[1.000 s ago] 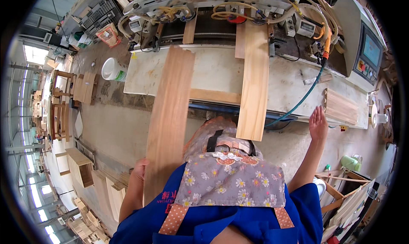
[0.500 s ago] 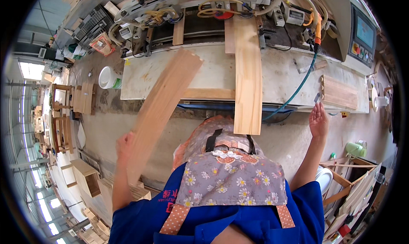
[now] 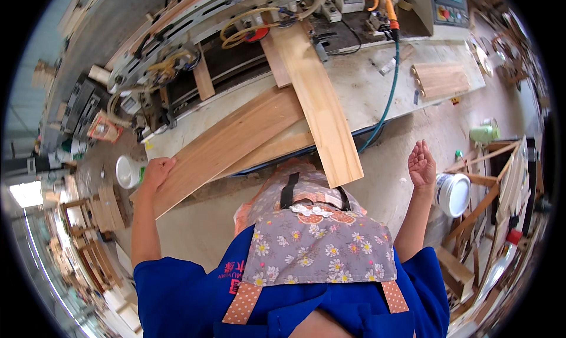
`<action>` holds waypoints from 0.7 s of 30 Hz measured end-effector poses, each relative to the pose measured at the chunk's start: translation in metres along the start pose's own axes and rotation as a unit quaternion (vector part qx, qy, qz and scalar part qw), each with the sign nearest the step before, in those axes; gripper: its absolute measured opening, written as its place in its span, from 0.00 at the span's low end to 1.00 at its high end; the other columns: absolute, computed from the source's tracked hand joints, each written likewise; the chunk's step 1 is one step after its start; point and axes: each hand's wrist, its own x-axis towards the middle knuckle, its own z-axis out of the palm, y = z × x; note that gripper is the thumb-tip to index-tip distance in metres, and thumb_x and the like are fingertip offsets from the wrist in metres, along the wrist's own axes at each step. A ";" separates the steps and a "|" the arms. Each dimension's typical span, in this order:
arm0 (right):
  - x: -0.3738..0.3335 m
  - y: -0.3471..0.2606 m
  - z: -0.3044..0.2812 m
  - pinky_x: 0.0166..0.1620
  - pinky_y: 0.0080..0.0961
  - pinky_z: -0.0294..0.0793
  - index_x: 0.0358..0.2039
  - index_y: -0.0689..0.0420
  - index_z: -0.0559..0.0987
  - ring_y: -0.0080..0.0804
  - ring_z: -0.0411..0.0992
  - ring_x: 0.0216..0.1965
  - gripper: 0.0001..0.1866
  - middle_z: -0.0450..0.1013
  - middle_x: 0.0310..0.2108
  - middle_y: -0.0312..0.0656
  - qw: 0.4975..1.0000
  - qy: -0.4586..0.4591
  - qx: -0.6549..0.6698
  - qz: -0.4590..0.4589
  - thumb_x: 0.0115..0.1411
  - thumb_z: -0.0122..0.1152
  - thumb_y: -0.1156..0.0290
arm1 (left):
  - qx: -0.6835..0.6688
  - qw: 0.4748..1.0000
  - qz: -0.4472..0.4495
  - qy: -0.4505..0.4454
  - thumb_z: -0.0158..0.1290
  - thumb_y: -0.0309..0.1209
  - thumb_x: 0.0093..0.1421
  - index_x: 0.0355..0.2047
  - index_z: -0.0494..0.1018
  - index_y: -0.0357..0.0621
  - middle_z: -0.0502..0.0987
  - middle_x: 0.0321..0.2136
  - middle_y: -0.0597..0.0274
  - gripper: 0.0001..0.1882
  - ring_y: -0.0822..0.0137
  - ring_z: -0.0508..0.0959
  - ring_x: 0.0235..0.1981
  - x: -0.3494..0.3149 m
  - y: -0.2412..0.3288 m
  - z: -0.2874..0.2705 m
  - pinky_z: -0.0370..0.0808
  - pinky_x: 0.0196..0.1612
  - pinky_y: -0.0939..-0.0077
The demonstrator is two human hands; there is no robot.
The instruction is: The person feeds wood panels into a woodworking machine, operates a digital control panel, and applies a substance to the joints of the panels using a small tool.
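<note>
- Head view: your left hand is clamped on the long left edge of the wide reddish-brown wooden board, near its near end; your thumb's hold underneath cannot be made out.
- The board lies slantwise over the pale worktable, its near end jutting past the front edge. Its far end meets or just nears the pale knotty plank; you cannot tell whether they touch.
- Your right hand is off to the right, palm up and bare, fingers close together, well apart from the wood.
- Expect the board to be stiff and moderately heavy for its thinness; the curve in its outline is probably the lens.
- Held at one end, it would likely pull nose-down and twist at your wrist, so a second hold on the opposite long edge, nearer the middle, would steady it.
- The faces look smooth and dry, so slipping seems a small risk; corners and cut ends could chip or splinter, making the long edges your better grip.
</note>
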 end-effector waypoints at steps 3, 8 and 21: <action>-0.026 0.015 -0.001 0.46 0.23 0.77 0.55 0.59 0.68 0.28 0.73 0.42 0.23 0.73 0.44 0.41 0.999 0.028 0.017 -0.028 0.58 0.60 0.76 | -0.038 0.999 0.033 -0.017 0.54 0.47 0.58 0.27 0.78 0.38 0.74 0.17 0.53 0.21 0.67 0.74 0.21 0.050 0.000 0.016 0.69 0.28 0.69; -0.062 0.044 0.005 0.45 0.23 0.77 0.54 0.59 0.68 0.28 0.73 0.42 0.23 0.74 0.42 0.41 0.995 0.056 0.048 -0.064 0.58 0.60 0.76 | -0.080 0.992 0.098 -0.022 0.55 0.48 0.56 0.27 0.80 0.41 0.76 0.18 0.54 0.20 0.64 0.75 0.21 0.107 0.030 0.051 0.70 0.29 0.68; -0.130 0.110 0.038 0.42 0.20 0.76 0.53 0.58 0.70 0.23 0.73 0.38 0.20 0.74 0.42 0.38 0.984 0.119 0.018 -0.133 0.59 0.58 0.71 | -0.130 0.957 0.260 0.003 0.60 0.40 0.53 0.28 0.76 0.39 0.78 0.25 0.52 0.15 0.54 0.77 0.27 0.148 0.166 0.097 0.73 0.34 0.65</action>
